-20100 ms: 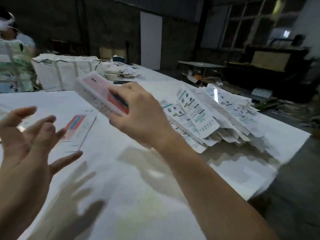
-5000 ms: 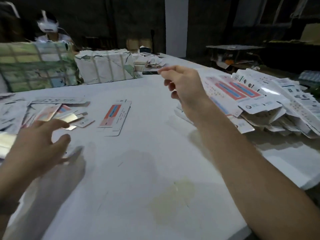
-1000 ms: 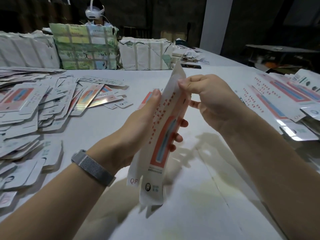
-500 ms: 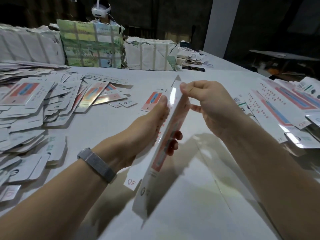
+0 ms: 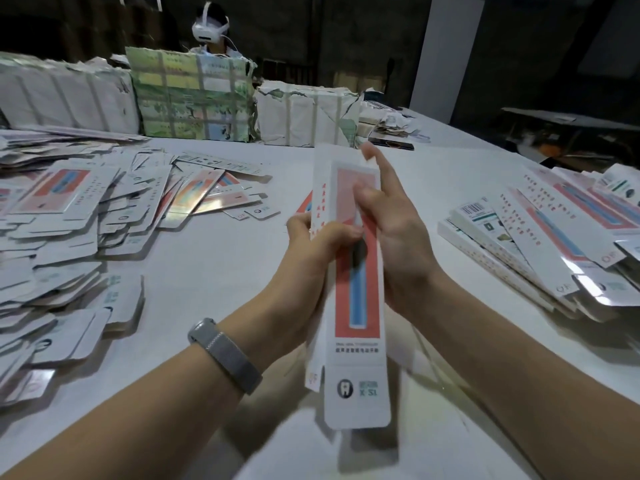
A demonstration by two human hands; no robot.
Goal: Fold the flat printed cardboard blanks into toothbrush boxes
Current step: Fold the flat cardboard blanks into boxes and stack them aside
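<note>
— Holding what? 
— The left hand and right hand both grip one box blank, upright above the table. 
— Other blanks? 
— Heaps at nine o'clock and three o'clock.

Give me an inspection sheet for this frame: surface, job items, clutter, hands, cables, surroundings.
Surface: white table, stained near the front.
Job's things: cardboard blank held upright, partly folded; blank pile left; blank stack right.
Clutter: wrapped bundles at the back.
Grippers: left hand and right hand both grip the blank.
Cables: nothing seen.
Surroundings: dark room; another person wearing a headset.
</note>
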